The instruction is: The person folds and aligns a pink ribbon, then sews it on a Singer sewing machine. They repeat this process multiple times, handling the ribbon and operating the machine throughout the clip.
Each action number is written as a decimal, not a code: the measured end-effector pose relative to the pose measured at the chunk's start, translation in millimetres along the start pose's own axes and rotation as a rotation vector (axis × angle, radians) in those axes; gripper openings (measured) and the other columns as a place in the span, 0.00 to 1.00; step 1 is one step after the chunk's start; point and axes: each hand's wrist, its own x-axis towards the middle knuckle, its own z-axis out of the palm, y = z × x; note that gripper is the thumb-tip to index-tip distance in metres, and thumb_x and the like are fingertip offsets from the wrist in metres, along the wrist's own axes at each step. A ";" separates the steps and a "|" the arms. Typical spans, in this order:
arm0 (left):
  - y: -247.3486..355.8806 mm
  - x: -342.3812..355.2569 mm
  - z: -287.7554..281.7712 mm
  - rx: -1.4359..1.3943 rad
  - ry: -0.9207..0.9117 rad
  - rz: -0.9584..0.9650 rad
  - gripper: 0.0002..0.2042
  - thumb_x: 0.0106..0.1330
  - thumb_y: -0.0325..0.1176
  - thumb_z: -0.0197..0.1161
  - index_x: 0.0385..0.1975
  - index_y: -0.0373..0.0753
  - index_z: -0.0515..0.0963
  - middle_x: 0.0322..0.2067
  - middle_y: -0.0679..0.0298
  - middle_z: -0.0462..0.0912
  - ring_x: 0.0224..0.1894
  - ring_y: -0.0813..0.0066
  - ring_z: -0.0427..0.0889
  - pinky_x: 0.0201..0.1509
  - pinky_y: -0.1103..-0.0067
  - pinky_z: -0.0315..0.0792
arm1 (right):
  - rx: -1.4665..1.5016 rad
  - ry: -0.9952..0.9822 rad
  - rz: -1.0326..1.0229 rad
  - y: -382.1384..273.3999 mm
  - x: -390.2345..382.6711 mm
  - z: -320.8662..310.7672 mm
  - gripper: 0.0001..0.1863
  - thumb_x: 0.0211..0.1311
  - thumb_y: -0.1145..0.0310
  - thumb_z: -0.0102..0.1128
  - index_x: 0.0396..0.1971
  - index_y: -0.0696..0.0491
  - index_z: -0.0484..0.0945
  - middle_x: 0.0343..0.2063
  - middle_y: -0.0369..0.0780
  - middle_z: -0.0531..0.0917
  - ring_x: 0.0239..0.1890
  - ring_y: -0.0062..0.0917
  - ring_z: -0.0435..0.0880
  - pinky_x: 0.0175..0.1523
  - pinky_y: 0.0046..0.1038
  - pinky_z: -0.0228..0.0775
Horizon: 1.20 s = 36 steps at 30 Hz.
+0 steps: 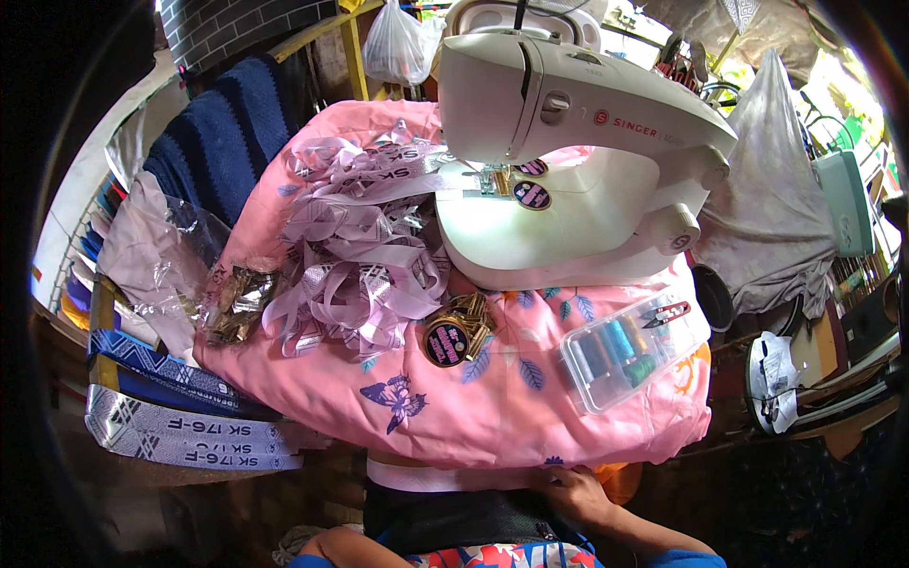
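My right hand (577, 496) is at the near edge of the pink cloth, its fingers closed on the end of a lilac ribbon (445, 476). That ribbon stretches flat across my lap to the left. Of my left arm only a short part (348, 546) shows at the lower edge; the hand is out of sight. A white sewing machine (587, 104) stands at the far side, its lamp lit over the needle. A loose heap of lilac printed ribbon (355, 256) lies left of it, and one strand runs up to the needle area.
On the pink butterfly-print cloth (511, 417) sit a round dark badge with brass clips (457, 331), a bag of clips (243, 301) and a clear thread box (634, 350) with red snips (666, 314). Printed silver ribbon (189, 431) hangs at the left.
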 end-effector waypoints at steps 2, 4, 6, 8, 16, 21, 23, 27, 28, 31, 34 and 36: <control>25.8 6.8 -12.8 0.272 -0.069 -0.097 0.29 0.66 0.58 0.42 0.33 0.31 0.72 0.33 0.56 0.74 0.37 0.66 0.73 0.41 0.77 0.66 | 0.115 0.036 0.109 -17.5 4.5 -11.9 0.15 0.58 0.70 0.56 0.46 0.49 0.78 0.38 0.43 0.81 0.40 0.39 0.81 0.44 0.38 0.73; 73.2 3.2 -26.6 0.995 -0.153 -0.268 0.26 0.65 0.53 0.50 0.34 0.29 0.73 0.34 0.56 0.77 0.36 0.63 0.76 0.41 0.75 0.68 | 0.303 0.031 0.264 -43.4 17.6 -39.2 0.11 0.58 0.72 0.56 0.42 0.52 0.77 0.35 0.44 0.82 0.37 0.41 0.81 0.42 0.41 0.73; 96.6 -2.4 -36.7 1.904 -0.169 -0.454 0.23 0.62 0.45 0.60 0.44 0.29 0.72 0.41 0.51 0.78 0.42 0.58 0.78 0.47 0.71 0.72 | 0.516 0.034 0.382 -62.8 25.4 -64.3 0.08 0.62 0.73 0.54 0.41 0.56 0.74 0.33 0.46 0.81 0.36 0.36 0.82 0.41 0.34 0.73; 101.2 -13.8 -47.7 2.200 -0.022 -0.634 0.29 0.60 0.39 0.65 0.57 0.30 0.66 0.50 0.47 0.74 0.50 0.53 0.76 0.53 0.69 0.71 | 0.533 -0.026 0.422 -81.0 39.6 -97.9 0.08 0.66 0.76 0.49 0.43 0.60 0.72 0.32 0.45 0.81 0.38 0.29 0.82 0.43 0.29 0.72; 142.9 -8.9 -38.9 1.070 0.622 -1.121 0.12 0.70 0.37 0.55 0.45 0.34 0.73 0.33 0.64 0.82 0.35 0.83 0.80 0.40 0.83 0.73 | 0.604 -0.237 0.311 -78.1 82.2 -184.1 0.09 0.62 0.74 0.57 0.40 0.59 0.71 0.27 0.44 0.80 0.31 0.32 0.83 0.37 0.28 0.72; 148.9 34.0 -15.9 0.877 0.546 -0.763 0.11 0.73 0.33 0.50 0.45 0.32 0.73 0.42 0.55 0.82 0.46 0.74 0.81 0.52 0.79 0.73 | 0.811 0.238 0.135 -77.6 100.0 -160.4 0.08 0.58 0.83 0.57 0.37 0.59 0.72 0.30 0.43 0.79 0.40 0.30 0.82 0.44 0.28 0.72; 142.3 51.1 -8.4 0.693 0.524 -0.588 0.11 0.72 0.29 0.49 0.48 0.31 0.73 0.48 0.51 0.79 0.51 0.69 0.79 0.58 0.74 0.72 | 0.937 0.541 0.056 -86.7 108.2 -134.6 0.10 0.55 0.88 0.56 0.36 0.59 0.72 0.31 0.44 0.79 0.41 0.30 0.82 0.46 0.29 0.72; 126.5 73.3 10.5 0.787 0.564 -0.437 0.11 0.71 0.28 0.49 0.47 0.31 0.73 0.48 0.46 0.78 0.51 0.58 0.80 0.58 0.66 0.73 | 0.830 0.584 -0.044 -86.9 119.9 -114.7 0.16 0.50 0.91 0.50 0.40 0.61 0.72 0.42 0.47 0.78 0.44 0.30 0.81 0.47 0.28 0.72; 126.9 75.0 9.8 0.708 0.506 -0.424 0.10 0.72 0.28 0.48 0.47 0.32 0.73 0.51 0.48 0.76 0.52 0.63 0.78 0.59 0.69 0.72 | 0.949 0.505 -0.019 -90.6 123.1 -115.7 0.19 0.50 0.89 0.48 0.44 0.62 0.72 0.44 0.48 0.78 0.45 0.32 0.80 0.48 0.28 0.71; 125.1 78.1 3.6 0.744 0.358 -0.350 0.11 0.73 0.28 0.45 0.49 0.35 0.71 0.55 0.48 0.72 0.54 0.65 0.77 0.63 0.69 0.69 | 1.099 0.478 -0.221 -109.3 136.2 -110.0 0.17 0.55 0.77 0.57 0.46 0.61 0.72 0.50 0.49 0.72 0.52 0.35 0.73 0.56 0.32 0.65; 116.8 83.7 1.9 0.813 0.337 -0.223 0.11 0.74 0.30 0.43 0.50 0.37 0.69 0.52 0.47 0.75 0.55 0.60 0.76 0.58 0.68 0.73 | 0.809 0.426 -0.375 -111.7 147.5 -106.1 0.16 0.54 0.64 0.70 0.32 0.59 0.73 0.46 0.47 0.73 0.50 0.36 0.72 0.52 0.33 0.66; 127.2 83.3 8.0 0.569 0.389 -0.232 0.12 0.75 0.34 0.42 0.50 0.38 0.70 0.47 0.51 0.77 0.53 0.60 0.77 0.51 0.68 0.77 | 0.988 0.128 -0.290 -110.9 143.5 -103.3 0.16 0.55 0.65 0.69 0.27 0.60 0.71 0.34 0.44 0.72 0.40 0.33 0.72 0.44 0.33 0.65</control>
